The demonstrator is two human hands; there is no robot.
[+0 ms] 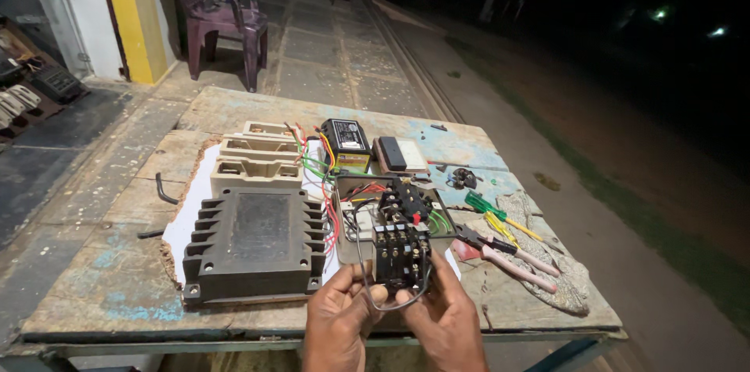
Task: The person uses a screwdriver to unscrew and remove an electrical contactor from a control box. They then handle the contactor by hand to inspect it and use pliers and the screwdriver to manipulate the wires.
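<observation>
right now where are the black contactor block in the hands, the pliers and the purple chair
black contactor block point(400, 255), head view, on its front face with the terminal rows
pliers point(508, 256), head view, on the pink handles
purple chair point(226, 16), head view, on the seat edge

On the table point(101, 294), the cover point(254, 243) lies left of the contactor point(401, 255), pliers point(508, 256) to its right.

A worn wooden table point(117, 262) bears a dark ribbed housing point(254, 243), beige casings point(258, 157), pliers point(500, 251) and a rag point(558, 278).
</observation>
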